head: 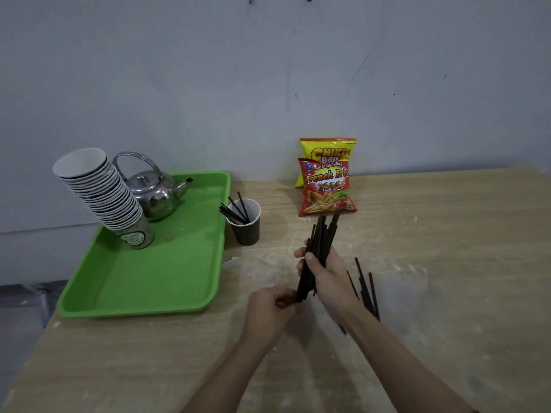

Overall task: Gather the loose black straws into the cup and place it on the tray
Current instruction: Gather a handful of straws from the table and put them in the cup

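My right hand grips a thick bundle of black straws, held upright and tilted away from me above the table. My left hand pinches the bundle's lower end. Several more loose straws lie on the table just right of my right wrist. A brown paper cup with a white inside stands on the table beside the tray's right edge, with a few straws leaning in it. The green tray lies to the left.
On the tray stand a leaning stack of paper cups and a steel kettle. Two snack bags lean against the wall behind the cup. The wooden table ends at the left just past the tray.
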`<state>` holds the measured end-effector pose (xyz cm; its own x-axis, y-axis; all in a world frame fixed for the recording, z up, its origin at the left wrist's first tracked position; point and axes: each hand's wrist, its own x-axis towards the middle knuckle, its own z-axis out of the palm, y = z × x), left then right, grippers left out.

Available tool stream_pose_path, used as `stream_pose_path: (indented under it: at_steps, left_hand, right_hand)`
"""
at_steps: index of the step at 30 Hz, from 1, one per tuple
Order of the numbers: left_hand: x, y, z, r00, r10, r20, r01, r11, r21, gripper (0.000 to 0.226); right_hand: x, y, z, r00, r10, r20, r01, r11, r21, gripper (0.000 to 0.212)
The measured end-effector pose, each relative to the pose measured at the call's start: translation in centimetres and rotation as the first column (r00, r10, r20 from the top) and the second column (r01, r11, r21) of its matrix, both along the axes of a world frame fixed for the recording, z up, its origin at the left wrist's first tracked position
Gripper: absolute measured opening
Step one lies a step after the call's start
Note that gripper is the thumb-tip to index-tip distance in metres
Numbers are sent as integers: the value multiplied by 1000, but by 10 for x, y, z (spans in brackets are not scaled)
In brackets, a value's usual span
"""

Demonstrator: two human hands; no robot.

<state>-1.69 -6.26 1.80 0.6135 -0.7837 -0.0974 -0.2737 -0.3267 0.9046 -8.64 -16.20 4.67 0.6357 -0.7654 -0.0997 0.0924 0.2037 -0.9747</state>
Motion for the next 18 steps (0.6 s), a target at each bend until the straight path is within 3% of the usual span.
stream_pose_path:
  at_steps: [6,9,13,18]
  left_hand:
    - [7,-6,-6,997,67,-23,-68,997,-32,23]
    - [10,-5,-8,999,32,-41,-33,999,-18,26]
    - [18,1,-9,999,-53,14,53,999,9,55]
    - [21,6,-2,993,6,-121,-14,998,-63,50]
  right_hand:
    - [2,4,-7,982,182,-56,-184,982,-41,33]
    - [5,2,-10,983,166,-82,-174,980,-96,31]
    - [5,1,-15,981,131,-144,-169,939,-298,26]
    - [-5,11,-35,956,131,-263,-225,902,-368,32]
